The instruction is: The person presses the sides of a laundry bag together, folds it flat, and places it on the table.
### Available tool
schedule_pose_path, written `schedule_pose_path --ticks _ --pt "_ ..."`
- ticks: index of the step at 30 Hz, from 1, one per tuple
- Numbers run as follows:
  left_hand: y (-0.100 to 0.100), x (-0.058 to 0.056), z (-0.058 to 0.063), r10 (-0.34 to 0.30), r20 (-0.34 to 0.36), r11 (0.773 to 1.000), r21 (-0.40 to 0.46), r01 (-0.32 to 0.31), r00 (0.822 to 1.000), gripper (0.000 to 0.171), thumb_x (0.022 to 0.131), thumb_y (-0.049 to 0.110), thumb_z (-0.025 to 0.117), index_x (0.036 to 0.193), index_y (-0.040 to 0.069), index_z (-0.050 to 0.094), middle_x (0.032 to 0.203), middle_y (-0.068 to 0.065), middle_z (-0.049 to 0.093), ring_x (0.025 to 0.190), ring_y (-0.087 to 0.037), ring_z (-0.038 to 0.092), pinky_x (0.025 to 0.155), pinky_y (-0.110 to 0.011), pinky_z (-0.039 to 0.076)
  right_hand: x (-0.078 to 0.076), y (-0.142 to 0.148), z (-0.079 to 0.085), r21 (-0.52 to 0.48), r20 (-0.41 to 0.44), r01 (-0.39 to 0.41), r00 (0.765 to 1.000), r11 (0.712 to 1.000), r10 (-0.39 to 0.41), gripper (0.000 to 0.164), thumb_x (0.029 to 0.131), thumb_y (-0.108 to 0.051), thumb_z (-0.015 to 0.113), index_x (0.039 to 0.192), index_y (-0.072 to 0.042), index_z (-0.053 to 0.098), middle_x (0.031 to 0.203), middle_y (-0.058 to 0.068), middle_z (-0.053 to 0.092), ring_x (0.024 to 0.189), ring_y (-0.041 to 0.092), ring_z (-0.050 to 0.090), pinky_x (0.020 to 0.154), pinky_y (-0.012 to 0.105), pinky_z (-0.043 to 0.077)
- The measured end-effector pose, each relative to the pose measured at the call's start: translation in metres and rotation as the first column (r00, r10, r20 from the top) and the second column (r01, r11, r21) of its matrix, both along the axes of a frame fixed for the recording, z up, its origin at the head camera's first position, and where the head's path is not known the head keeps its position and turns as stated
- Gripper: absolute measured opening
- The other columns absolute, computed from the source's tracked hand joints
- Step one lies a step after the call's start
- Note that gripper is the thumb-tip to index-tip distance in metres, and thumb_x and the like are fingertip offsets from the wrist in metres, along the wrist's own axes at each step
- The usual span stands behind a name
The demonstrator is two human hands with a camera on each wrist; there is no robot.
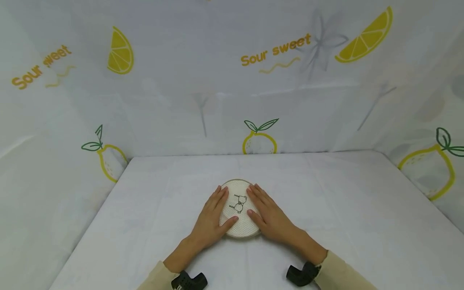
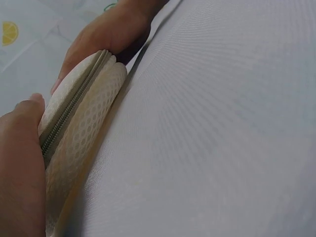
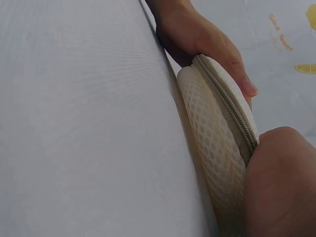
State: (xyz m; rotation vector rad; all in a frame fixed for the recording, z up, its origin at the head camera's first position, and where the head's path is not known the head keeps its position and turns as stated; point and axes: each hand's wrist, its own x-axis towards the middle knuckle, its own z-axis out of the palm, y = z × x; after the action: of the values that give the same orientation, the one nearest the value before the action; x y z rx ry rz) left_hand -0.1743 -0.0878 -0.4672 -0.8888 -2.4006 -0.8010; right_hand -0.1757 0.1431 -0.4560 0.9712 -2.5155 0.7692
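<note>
A round, cream mesh laundry bag (image 1: 240,217) with a small dark line drawing on top lies on the white table. My left hand (image 1: 211,220) rests on its left side, fingers straight and pointing away, the thumb on the top near the front. On the opposite side my right hand (image 1: 273,219) lies in much the same way, its thumb also on the top. Seen from the left wrist, the bag is thick and padded, with a zipper (image 2: 69,113) running along its side. The right wrist view shows the honeycomb mesh wall (image 3: 207,128) below that zipper, which looks closed where visible.
A white cloth covers the table (image 1: 174,181). Behind and beside it hang pale sheets (image 1: 174,100) printed with lemons and words. Black devices (image 1: 302,274) are strapped at both wrists, over beige sleeves (image 1: 340,272).
</note>
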Motion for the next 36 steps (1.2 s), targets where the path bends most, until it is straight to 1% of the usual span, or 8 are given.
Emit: schedule_pose_path --ticks 3,7,11,14,18,27,33,36 --pt "-0.0002 -0.0003 0.0009 0.002 0.01 1.0 -0.013 -0.002 1.0 0.08 0.096 0.058 0.04 0.144 -0.006 0.035 0.148 -0.017 0.037 0.139 -0.033 0.026 0.108 -0.05 0.027 -0.0002 -0.0005 0.0009 0.004 -0.003 0.003 1.0 1.0 -0.003 0.058 0.099 -0.025 0.052 0.144 0.007 0.034 0.151 0.021 0.029 0.139 0.037 0.023 0.108 0.053 0.025" --pt "-0.0005 -0.0007 0.0014 0.012 0.06 0.999 -0.053 -0.008 0.998 0.08 0.097 0.057 0.041 0.146 -0.006 0.031 0.15 -0.017 0.033 0.141 -0.032 0.022 0.11 -0.048 0.024 0.0003 -0.0008 0.0035 0.001 0.016 0.005 1.0 1.0 -0.005 0.058 0.098 -0.022 0.053 0.143 0.009 0.034 0.15 0.022 0.029 0.139 0.038 0.024 0.108 0.053 0.025" --pt "-0.0005 -0.0014 0.0028 0.031 0.1 0.995 -0.1 -0.021 0.995 0.08 0.097 0.057 0.04 0.147 -0.005 0.027 0.152 -0.016 0.029 0.142 -0.029 0.018 0.113 -0.043 0.019 0.0006 -0.001 0.0071 0.032 0.035 -0.003 0.999 0.999 0.002 0.058 0.099 -0.022 0.051 0.144 0.01 0.031 0.151 0.022 0.028 0.139 0.038 0.022 0.108 0.052 0.025" --pt "-0.0004 -0.001 0.0029 0.045 0.087 0.991 -0.127 -0.034 0.995 0.08 0.097 0.056 0.04 0.147 -0.006 0.027 0.152 -0.018 0.029 0.142 -0.03 0.019 0.112 -0.043 0.02 -0.0004 -0.0011 0.0066 0.052 0.033 -0.018 0.999 0.998 0.016 0.059 0.1 -0.022 0.05 0.144 0.011 0.029 0.151 0.023 0.027 0.139 0.039 0.021 0.109 0.052 0.024" --pt "-0.0003 -0.0003 0.002 0.051 0.062 0.988 -0.149 -0.042 0.997 0.079 0.098 0.054 0.041 0.146 -0.008 0.028 0.151 -0.02 0.03 0.141 -0.032 0.021 0.111 -0.045 0.023 -0.0012 -0.001 0.0038 0.045 0.019 -0.033 0.999 0.998 0.032 0.059 0.099 -0.021 0.051 0.143 0.012 0.029 0.15 0.025 0.027 0.139 0.04 0.022 0.108 0.053 0.024" --pt "0.0016 -0.0009 0.0017 0.06 0.08 0.978 -0.204 -0.042 0.995 0.078 0.098 0.051 0.042 0.147 -0.006 0.024 0.153 -0.02 0.026 0.142 -0.032 0.018 0.113 -0.041 0.018 0.0002 0.0005 0.0058 0.072 0.017 -0.038 0.999 0.997 0.037 0.06 0.099 -0.02 0.05 0.143 0.013 0.027 0.15 0.026 0.026 0.139 0.041 0.022 0.108 0.054 0.024" --pt "0.0017 -0.0002 0.0009 0.052 0.066 0.978 -0.206 -0.037 0.996 0.079 0.099 0.053 0.04 0.147 -0.008 0.024 0.152 -0.021 0.027 0.141 -0.034 0.019 0.112 -0.044 0.02 0.0003 0.0011 0.0041 0.087 0.02 -0.031 0.999 0.996 0.029 0.06 0.099 -0.02 0.051 0.143 0.013 0.027 0.15 0.026 0.027 0.138 0.041 0.023 0.108 0.054 0.024" --pt "0.0001 0.0001 0.004 0.051 0.078 0.983 -0.178 -0.037 0.996 0.08 0.098 0.053 0.041 0.146 -0.008 0.026 0.151 -0.021 0.028 0.141 -0.034 0.02 0.112 -0.045 0.021 0.0 -0.0003 0.0054 0.087 0.019 -0.026 1.0 0.996 0.024 0.06 0.099 -0.021 0.051 0.144 0.012 0.028 0.15 0.025 0.027 0.138 0.04 0.023 0.108 0.054 0.024"
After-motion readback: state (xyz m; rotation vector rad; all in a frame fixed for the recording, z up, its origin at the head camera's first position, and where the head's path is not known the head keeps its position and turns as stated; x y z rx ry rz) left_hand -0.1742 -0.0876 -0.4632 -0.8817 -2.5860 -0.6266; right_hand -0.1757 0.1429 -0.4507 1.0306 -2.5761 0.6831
